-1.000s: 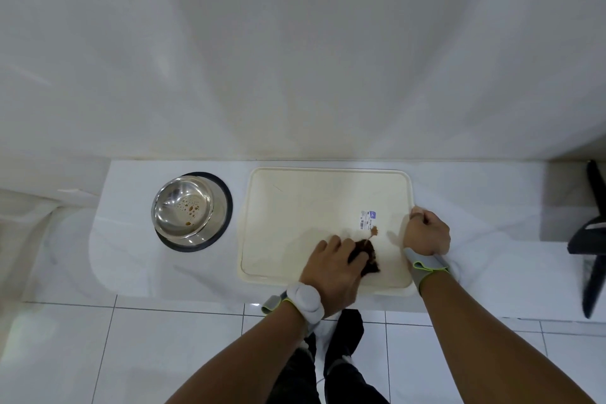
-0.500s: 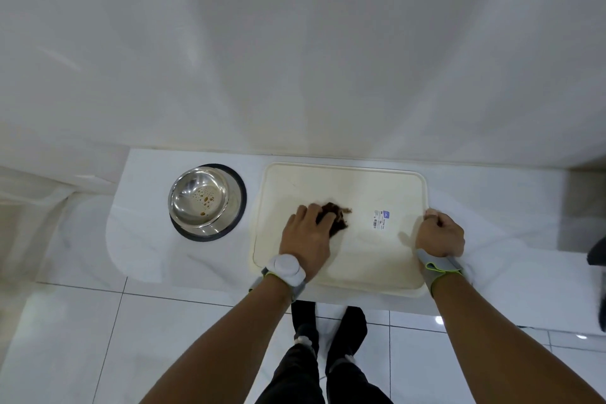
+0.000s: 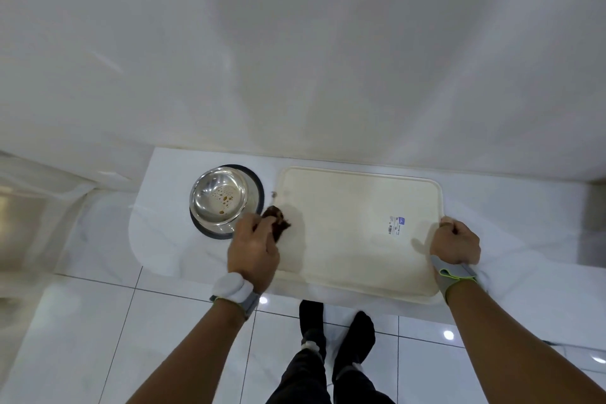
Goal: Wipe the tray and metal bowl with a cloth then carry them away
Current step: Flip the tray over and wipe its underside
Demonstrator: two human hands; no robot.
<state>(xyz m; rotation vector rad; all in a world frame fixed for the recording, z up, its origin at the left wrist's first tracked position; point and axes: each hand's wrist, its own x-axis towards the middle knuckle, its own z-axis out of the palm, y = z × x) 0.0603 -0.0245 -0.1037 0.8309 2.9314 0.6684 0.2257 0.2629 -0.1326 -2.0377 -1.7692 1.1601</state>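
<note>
Bowl (image 3: 219,196), steel and flecked with brown drops, sits on its dark ring base just left of my left fingertips, on the white ledge (image 3: 157,226). My left hand (image 3: 254,248) is curled tight around a dark brown cloth (image 3: 278,223), which pokes out past the fingers and presses on the left edge of the cream tray (image 3: 354,207). The tray lies flat on the ledge, stretching from my left fingers across to my right, with a small printed label (image 3: 396,225) just left of my right knuckles. My right hand (image 3: 455,244) is closed over the tray's right rim, fingers wrapped around the edge. Both wrists wear grey bands. Below my hands, my dark-trousered legs stand on glossy white tiles (image 3: 98,338).
</note>
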